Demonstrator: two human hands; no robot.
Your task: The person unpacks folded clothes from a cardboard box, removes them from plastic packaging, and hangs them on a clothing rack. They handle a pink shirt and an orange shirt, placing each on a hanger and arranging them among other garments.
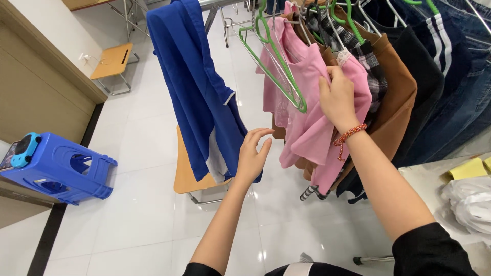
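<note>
My right hand (337, 97) grips the shoulder of a pink shirt (312, 128) that hangs on a clothes rail among other garments. A red beaded bracelet (349, 135) circles that wrist. Just left of the pink shirt hang empty green hangers (276, 66). My left hand (253, 156) is open in the air with fingers spread, between the pink shirt and a blue garment (197, 87) that hangs further left. It touches neither that I can tell.
Brown (396, 97), plaid, black and denim clothes fill the rail to the right. A blue plastic stool (61, 171) lies on its side at left. Wooden-seated chairs (186, 176) stand behind the blue garment and at the back left. A table with white bags (468, 202) is at right.
</note>
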